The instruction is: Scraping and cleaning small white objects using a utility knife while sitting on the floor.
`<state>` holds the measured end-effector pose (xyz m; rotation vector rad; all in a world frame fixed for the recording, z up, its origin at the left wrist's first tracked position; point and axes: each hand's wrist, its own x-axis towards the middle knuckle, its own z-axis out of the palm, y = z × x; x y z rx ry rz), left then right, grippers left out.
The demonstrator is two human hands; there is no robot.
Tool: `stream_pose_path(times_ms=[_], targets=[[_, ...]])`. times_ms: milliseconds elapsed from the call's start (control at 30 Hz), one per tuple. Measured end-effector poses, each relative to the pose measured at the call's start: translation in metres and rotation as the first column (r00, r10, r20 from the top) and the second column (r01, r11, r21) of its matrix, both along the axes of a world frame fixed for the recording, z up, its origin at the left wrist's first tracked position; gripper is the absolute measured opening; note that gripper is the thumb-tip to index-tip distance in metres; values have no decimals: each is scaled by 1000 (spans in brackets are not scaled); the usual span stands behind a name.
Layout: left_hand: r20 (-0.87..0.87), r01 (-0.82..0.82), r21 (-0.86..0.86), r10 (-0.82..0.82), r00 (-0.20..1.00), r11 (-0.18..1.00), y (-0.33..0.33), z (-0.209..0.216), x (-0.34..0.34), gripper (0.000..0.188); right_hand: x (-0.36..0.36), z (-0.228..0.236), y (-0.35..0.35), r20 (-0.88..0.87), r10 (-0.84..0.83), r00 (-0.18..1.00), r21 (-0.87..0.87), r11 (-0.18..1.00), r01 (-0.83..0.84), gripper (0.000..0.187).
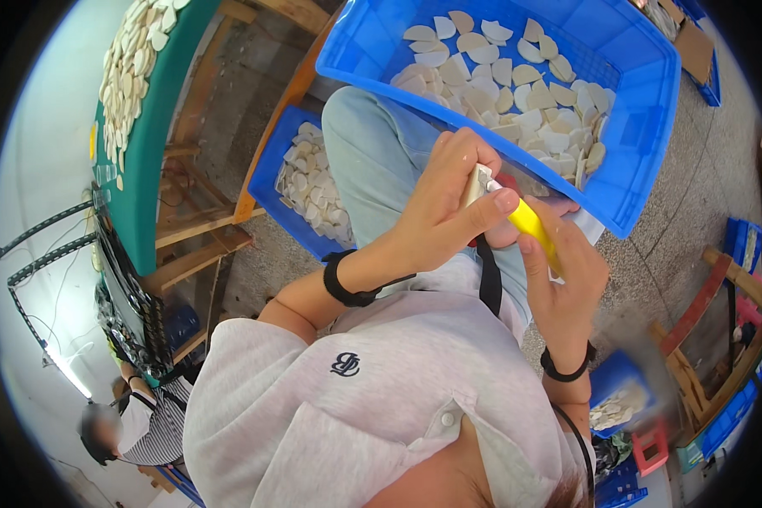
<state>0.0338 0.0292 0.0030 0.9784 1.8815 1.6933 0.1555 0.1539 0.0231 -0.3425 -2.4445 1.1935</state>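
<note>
My left hand (438,203) is closed on a pale, flat piece (474,184), which mostly hides behind the fingers. My right hand (571,275) grips a knife with a yellow handle (530,223). Its short metal blade end meets the pale piece, beside my left thumb. Both hands are over my lap, at the near edge of a big blue crate (643,161). Inside that crate lie many cream-white half-round pieces (529,97). They look much like the piece in my left hand.
A smaller blue bin (267,173) with white pieces (311,182) stands left of my leg. Farther left is a green-topped table (157,127) bearing a pile of pieces (131,72). A blue bucket (611,368) stands at lower right, near wooden frames (681,372). Another person (148,423) sits at lower left.
</note>
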Motion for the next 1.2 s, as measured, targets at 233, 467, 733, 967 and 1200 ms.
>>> stream_pose_path(times_ms=[233, 467, 733, 967, 1200], targets=[[-172, -67, 22, 70, 983, 998, -1, -5, -1, 25, 2, -3, -13, -2, -45, 999, 186, 982, 45, 34], [-224, -123, 50, 132, 966, 991, -2, -10, 1, 25, 0, -8, -19, -44, -63, 997, 208, 976, 71, 33], [-52, -157, 68, 161, 986, 985, 0, -10, 7, 26, -3, -14, -22, -62, -110, 992, 65, 991, 114, 29], [731, -68, 263, -152, 666, 962, -2, 2, -7, 40, -2, -8, -12, -35, -224, 974, -140, 966, 217, 24], [887, -102, 285, -222, 405, 953, -1, 0, -12, 42, -2, 2, -10, 81, -171, 982, -159, 970, 182, 23]])
